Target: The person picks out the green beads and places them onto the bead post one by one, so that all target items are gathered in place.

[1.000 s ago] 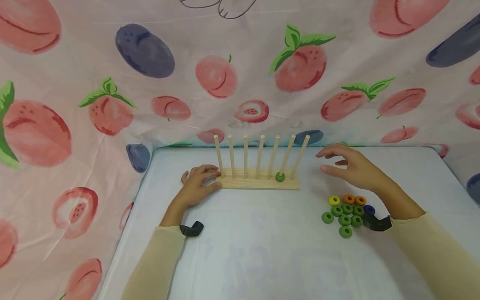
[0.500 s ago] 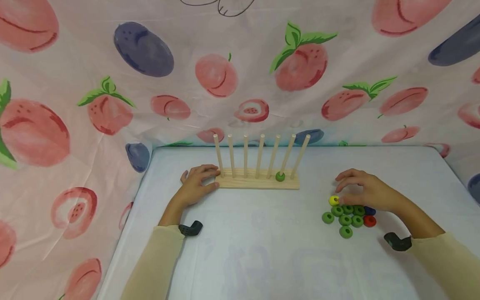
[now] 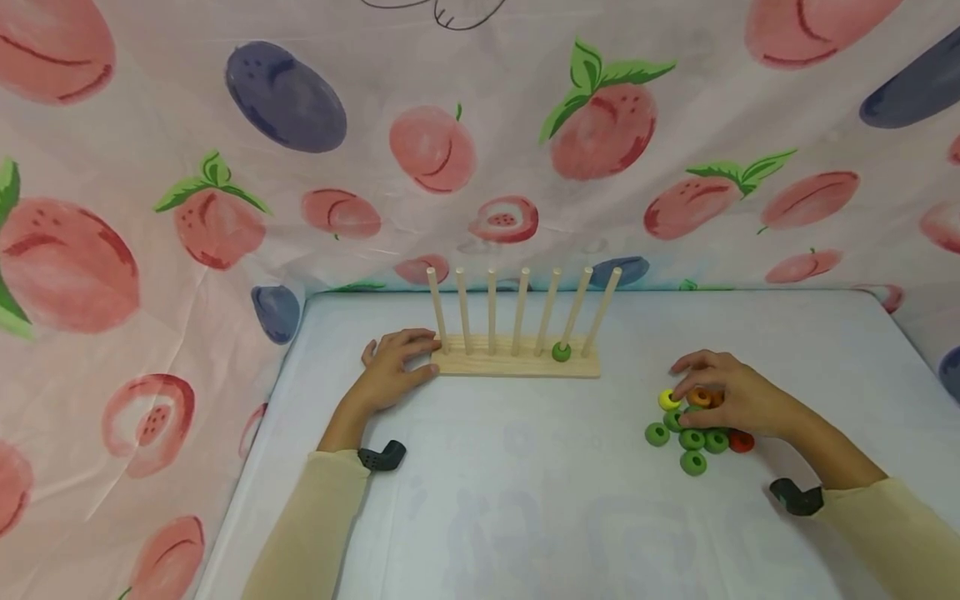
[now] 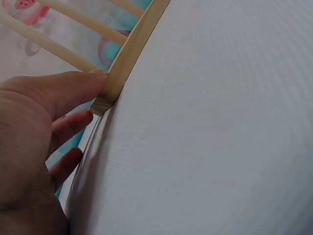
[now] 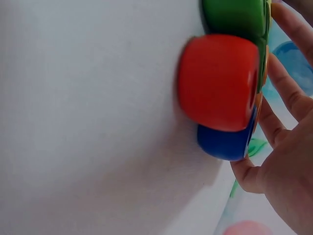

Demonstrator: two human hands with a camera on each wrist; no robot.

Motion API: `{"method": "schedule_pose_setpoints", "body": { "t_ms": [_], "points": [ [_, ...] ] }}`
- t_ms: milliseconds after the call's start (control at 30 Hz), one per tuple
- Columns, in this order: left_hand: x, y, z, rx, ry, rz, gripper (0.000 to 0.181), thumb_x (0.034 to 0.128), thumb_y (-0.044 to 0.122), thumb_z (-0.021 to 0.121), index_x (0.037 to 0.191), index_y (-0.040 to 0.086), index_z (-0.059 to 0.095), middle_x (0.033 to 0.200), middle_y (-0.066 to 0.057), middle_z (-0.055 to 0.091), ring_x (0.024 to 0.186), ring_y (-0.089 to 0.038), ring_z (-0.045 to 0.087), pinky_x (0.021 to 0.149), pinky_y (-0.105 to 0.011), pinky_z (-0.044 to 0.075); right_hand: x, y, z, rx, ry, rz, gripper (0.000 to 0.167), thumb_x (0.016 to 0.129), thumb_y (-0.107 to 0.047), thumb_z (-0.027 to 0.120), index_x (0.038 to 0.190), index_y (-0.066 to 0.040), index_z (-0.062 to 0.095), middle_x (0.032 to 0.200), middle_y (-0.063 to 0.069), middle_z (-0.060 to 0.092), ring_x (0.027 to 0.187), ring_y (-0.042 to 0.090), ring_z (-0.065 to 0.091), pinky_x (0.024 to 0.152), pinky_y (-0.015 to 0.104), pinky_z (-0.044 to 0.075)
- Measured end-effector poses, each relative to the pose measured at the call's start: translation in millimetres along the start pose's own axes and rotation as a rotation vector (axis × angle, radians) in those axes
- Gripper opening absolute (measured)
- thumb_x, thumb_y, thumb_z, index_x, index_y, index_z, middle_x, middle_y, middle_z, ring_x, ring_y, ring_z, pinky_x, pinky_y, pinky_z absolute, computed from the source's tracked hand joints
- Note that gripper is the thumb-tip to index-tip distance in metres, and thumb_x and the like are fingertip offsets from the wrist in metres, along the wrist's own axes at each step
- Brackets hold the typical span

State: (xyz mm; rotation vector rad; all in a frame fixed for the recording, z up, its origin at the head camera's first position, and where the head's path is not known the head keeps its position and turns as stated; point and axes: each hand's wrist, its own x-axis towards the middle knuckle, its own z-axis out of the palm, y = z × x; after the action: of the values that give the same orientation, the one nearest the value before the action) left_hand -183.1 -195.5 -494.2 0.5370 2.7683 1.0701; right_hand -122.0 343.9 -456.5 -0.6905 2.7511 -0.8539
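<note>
A pale wooden peg rack (image 3: pixel 517 365) with a row of upright pegs stands at the back of the table, a green bead (image 3: pixel 561 352) low on one peg. My left hand (image 3: pixel 393 367) holds its left end, thumb on the base's edge in the left wrist view. Over a cluster of beads on the right, my right hand (image 3: pixel 738 396) reaches down with bent fingers. Its index fingertip is at the yellow bead (image 3: pixel 667 401), its thumb tip by a green bead (image 3: pixel 672 421). A red bead (image 5: pixel 220 83) and a blue bead (image 5: pixel 226 143) lie below the palm side.
More green beads (image 3: pixel 693 462) lie at the near side of the cluster, and orange beads (image 3: pixel 700 396) are partly covered by the right hand. A white cloth covers the table (image 3: pixel 510 483). A fruit-print curtain (image 3: pixel 450 75) rises behind it.
My right hand has come from beside the rack, right and down, over the bead cluster, its fingers now among the beads. The left hand stays at the rack's end.
</note>
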Motion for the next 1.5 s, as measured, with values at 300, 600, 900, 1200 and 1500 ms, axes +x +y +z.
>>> {"method": "schedule_pose_setpoints", "body": {
  "t_ms": [300,600,900,1200,1500],
  "points": [
    [0.9,3.1,-1.6,0.007,-0.001,0.0,0.043,0.0968,0.033,0.071,0.138,0.021,0.066,0.153,0.0,0.05,0.146,-0.033,0.031,0.115,-0.068,-0.009,1.9,-3,-2,-0.046,0.083,-0.035,0.021,0.081,-0.027,0.088,0.097,-0.036,0.077,0.125,0.002,0.062,0.117,0.019,0.046,0.083,0.035,0.052],
    [0.8,1.8,-0.7,0.005,-0.001,-0.001,0.043,0.0972,0.034,0.07,0.138,0.021,0.066,0.153,0.0,0.05,0.146,-0.033,0.031,0.115,-0.068,-0.009,1.6,0,-1,-0.042,0.039,-0.004,0.019,0.081,-0.032,0.088,0.096,-0.038,0.078,0.125,0.002,0.063,0.118,0.026,0.048,0.085,0.042,0.05],
    [0.6,2.5,-0.3,0.012,-0.004,-0.006,0.043,0.0973,0.034,0.07,0.139,0.021,0.066,0.154,0.001,0.049,0.147,-0.032,0.031,0.116,-0.067,-0.009,1.6,1,2,-0.067,0.037,-0.012,0.022,0.076,-0.036,0.091,0.095,-0.037,0.078,0.124,0.003,0.064,0.119,0.029,0.048,0.089,0.055,0.047],
    [0.0,1.8,-0.1,0.016,-0.011,-0.011,0.044,0.0974,0.034,0.07,0.139,0.021,0.065,0.154,0.001,0.049,0.147,-0.031,0.03,0.116,-0.067,-0.008,1.7,-5,-3,-0.108,0.08,-0.021,0.023,0.08,-0.032,0.089,0.1,-0.034,0.077,0.122,-0.003,0.065,0.115,0.005,0.048,0.088,0.034,0.053],
    [-1.3,2.3,-0.3,0.009,-0.009,-0.012,0.044,0.0975,0.034,0.07,0.139,0.02,0.066,0.154,0.0,0.05,0.148,-0.031,0.029,0.116,-0.067,-0.008,4.2,-16,-15,-0.034,0.12,-0.068,0.028,0.082,-0.023,0.087,0.107,-0.029,0.076,0.122,-0.004,0.068,0.117,-0.009,0.048,0.094,0.013,0.041]
  ]
}}
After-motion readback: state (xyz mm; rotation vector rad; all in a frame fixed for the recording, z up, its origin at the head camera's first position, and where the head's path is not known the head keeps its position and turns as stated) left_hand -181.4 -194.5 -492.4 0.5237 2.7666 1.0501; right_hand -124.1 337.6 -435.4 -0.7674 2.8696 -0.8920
